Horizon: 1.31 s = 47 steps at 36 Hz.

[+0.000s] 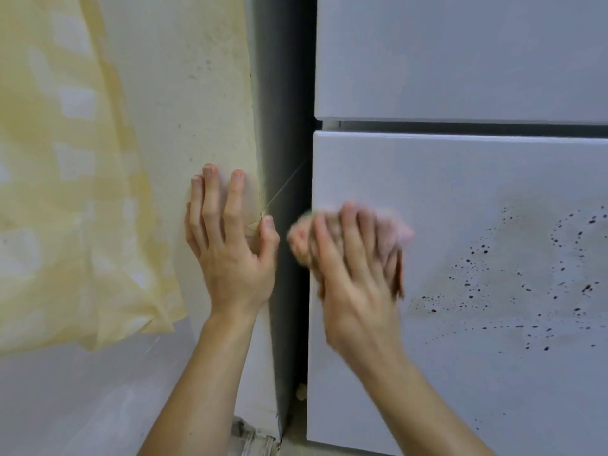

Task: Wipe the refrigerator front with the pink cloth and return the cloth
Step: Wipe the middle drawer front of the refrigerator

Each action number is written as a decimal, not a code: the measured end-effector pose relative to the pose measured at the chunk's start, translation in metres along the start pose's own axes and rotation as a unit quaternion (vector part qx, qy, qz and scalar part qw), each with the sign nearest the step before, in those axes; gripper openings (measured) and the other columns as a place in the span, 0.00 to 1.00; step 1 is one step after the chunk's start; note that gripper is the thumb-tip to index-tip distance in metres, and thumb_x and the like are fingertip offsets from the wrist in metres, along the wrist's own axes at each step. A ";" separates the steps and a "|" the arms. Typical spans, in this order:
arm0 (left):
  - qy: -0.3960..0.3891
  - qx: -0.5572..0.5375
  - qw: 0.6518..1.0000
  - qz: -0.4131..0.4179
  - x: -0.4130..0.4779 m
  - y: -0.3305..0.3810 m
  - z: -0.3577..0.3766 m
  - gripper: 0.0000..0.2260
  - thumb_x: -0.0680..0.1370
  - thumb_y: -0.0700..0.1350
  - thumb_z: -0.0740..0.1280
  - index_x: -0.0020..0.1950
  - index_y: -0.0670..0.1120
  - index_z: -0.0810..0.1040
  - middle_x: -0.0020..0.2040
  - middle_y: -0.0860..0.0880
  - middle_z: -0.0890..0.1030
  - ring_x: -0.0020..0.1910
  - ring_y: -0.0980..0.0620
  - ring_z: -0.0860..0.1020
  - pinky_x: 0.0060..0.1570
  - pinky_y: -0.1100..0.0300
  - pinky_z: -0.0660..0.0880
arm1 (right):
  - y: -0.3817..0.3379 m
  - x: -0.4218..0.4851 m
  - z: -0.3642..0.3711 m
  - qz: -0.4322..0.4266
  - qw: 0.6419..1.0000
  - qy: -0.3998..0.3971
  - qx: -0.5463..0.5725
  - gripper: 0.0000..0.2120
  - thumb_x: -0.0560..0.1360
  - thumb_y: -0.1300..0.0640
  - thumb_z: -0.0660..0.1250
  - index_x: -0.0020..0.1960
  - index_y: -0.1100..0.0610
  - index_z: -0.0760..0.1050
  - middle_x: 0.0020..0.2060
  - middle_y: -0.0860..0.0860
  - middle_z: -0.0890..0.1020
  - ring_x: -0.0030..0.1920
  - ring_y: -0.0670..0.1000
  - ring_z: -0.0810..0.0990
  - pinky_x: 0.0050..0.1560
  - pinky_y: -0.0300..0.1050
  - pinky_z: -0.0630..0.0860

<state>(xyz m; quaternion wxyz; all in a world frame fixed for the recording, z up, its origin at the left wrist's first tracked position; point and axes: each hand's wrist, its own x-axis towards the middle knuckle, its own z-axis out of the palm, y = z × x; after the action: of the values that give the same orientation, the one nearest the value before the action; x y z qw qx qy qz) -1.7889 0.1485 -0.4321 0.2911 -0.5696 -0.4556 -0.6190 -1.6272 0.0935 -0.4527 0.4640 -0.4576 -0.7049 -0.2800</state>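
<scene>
The white refrigerator front (460, 179) fills the right side, with an upper door (460, 54) and a lower door split by a dark gap. My right hand (355, 264) presses a crumpled pink cloth (399, 230) against the lower door near its left edge; both are motion-blurred. The cloth bulges out past my fingers on either side. Dark speckles and a greyish smear (526, 278) cover the lower door to the right of the cloth. My left hand (230, 245) rests flat, fingers spread, on the corner of the wall beside the refrigerator.
A cream wall (184, 93) stands left of the refrigerator, with a narrow dark gap (286, 159) between them. A pale yellow checked curtain (65, 176) hangs at the far left. A thin thread crosses the gap near my left thumb.
</scene>
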 end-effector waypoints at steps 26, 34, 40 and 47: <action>0.002 -0.056 0.998 -0.005 0.005 0.050 -0.002 0.23 0.80 0.35 0.62 0.77 0.39 0.70 0.78 0.34 0.67 0.78 0.34 0.66 0.74 0.34 0.62 | 0.058 -0.045 -0.023 -0.003 0.999 -0.029 0.014 0.44 0.76 0.68 0.62 0.85 0.47 0.48 0.85 0.47 0.45 0.85 0.51 0.47 0.83 0.53 0.41; -0.036 -0.149 0.986 0.062 0.000 0.083 0.003 0.22 0.83 0.39 0.55 0.78 0.38 0.65 0.79 0.32 0.62 0.79 0.28 0.61 0.79 0.36 0.59 | 0.063 0.047 -0.060 0.075 0.976 0.144 0.147 0.16 0.84 0.68 0.60 0.67 0.55 0.64 0.81 0.50 0.54 0.84 0.47 0.46 0.83 0.60 0.47; -0.061 -0.138 0.985 0.079 -0.014 0.090 0.009 0.22 0.84 0.41 0.54 0.79 0.41 0.63 0.80 0.34 0.61 0.81 0.32 0.58 0.81 0.41 0.55 | 0.069 0.000 -0.027 0.030 0.990 0.135 0.006 0.20 0.87 0.54 0.58 0.78 0.54 0.65 0.81 0.54 0.61 0.84 0.51 0.53 0.83 0.55 0.49; -0.072 -0.147 0.984 0.066 -0.027 0.098 0.015 0.22 0.84 0.42 0.55 0.79 0.40 0.64 0.80 0.31 0.55 0.81 0.29 0.56 0.80 0.36 0.57 | 0.084 -0.101 -0.009 -0.028 0.998 0.000 -0.048 0.23 0.85 0.48 0.61 0.78 0.53 0.65 0.85 0.49 0.48 0.85 0.50 0.49 0.83 0.51 0.49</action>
<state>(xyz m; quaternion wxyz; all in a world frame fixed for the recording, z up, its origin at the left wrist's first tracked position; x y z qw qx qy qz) -1.6916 0.1166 -0.4369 0.2116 -0.6779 -0.3407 -0.6161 -1.5322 0.0824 -0.5437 0.4334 -0.4594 -0.7032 -0.3266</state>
